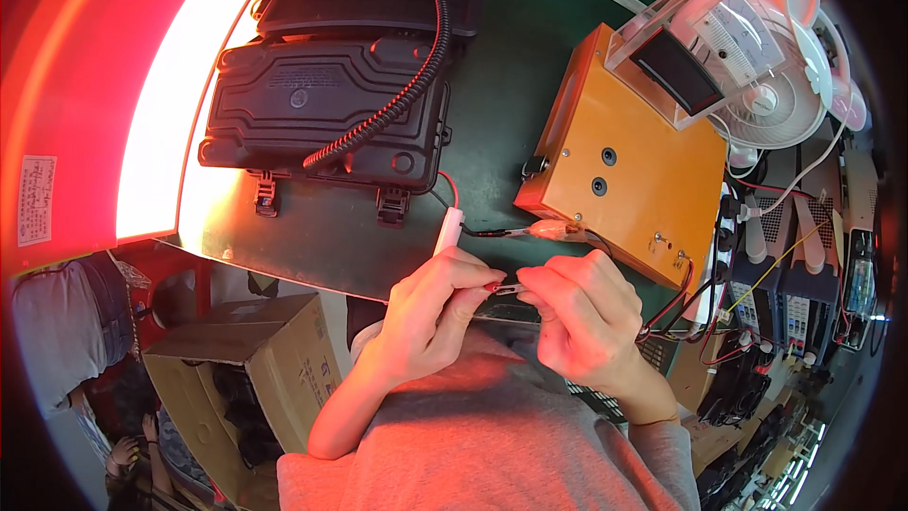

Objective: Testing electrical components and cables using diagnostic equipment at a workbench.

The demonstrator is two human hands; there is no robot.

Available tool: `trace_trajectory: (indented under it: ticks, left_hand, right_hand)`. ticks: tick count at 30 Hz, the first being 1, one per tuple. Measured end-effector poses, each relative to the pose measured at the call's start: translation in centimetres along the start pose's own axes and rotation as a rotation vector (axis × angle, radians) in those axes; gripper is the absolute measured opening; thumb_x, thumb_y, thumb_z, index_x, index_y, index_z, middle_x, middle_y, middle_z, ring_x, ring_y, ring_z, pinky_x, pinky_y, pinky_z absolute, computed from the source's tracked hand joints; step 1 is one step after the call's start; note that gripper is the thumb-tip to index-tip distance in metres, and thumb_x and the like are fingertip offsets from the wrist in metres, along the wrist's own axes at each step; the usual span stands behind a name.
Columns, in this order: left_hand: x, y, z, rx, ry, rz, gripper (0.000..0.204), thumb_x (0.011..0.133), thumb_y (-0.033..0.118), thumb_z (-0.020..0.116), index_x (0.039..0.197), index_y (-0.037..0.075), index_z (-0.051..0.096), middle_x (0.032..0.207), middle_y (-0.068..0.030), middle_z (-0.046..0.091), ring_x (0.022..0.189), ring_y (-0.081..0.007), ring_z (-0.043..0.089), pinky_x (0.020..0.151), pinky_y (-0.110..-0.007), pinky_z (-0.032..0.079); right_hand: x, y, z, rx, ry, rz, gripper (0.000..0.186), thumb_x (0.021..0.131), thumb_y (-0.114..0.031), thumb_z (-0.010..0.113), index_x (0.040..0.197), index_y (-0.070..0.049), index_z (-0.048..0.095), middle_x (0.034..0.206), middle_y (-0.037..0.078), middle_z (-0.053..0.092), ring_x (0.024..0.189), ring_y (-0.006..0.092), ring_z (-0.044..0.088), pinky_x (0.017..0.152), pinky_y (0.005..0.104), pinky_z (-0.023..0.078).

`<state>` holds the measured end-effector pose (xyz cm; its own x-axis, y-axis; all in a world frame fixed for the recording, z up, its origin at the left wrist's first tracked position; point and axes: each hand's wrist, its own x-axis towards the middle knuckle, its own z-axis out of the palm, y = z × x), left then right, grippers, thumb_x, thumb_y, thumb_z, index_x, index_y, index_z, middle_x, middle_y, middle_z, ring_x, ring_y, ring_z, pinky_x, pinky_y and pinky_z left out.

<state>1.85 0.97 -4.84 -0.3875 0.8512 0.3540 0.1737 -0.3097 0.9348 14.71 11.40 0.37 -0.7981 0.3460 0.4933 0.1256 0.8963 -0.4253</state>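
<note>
My left hand is closed in a pinch on a small red wire end in front of my body. Opposite it, my right hand pinches a small metal clip, and the two pieces meet between my fingertips. Just beyond my left fingers is a white plug housing with a red and a black lead running toward the black case. Near my right fingers, an orange-sleeved clip joins a black lead. My fingers partly hide how the small parts touch.
An orange metal box with sockets and switches stands on the green table at right, with a clear-housed meter and a fan. A bright lit panel is at left. Below it sits an open cardboard box.
</note>
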Motion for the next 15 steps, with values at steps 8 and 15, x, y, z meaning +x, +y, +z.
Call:
trace_trajectory:
  ticks: [8,15]
  left_hand:
    - [0.30,-0.11,-0.74,0.102,-0.052,0.072,0.018,0.077,-0.014,0.054,0.093,-0.005,0.055,0.077,-0.0146,0.056,0.068,-0.0255,0.057,0.062,-0.030,0.047]
    - [0.27,-0.15,-0.64,0.108,-0.061,0.061,0.019,0.076,-0.014,0.054,0.093,-0.005,0.056,0.075,-0.0140,0.056,0.066,-0.0256,0.056,0.061,-0.030,0.046]
  right_hand:
    - [-0.08,0.47,0.38,-0.092,-0.002,-0.064,0.027,0.056,0.000,0.065,0.083,-0.001,0.061,0.074,0.004,0.053,0.054,0.0147,0.043,0.042,0.0248,0.036]
    - [-0.27,0.77,0.46,-0.075,0.013,-0.089,0.028,0.054,-0.001,0.065,0.082,-0.001,0.061,0.072,0.004,0.052,0.054,0.0141,0.042,0.041,0.0247,0.034]
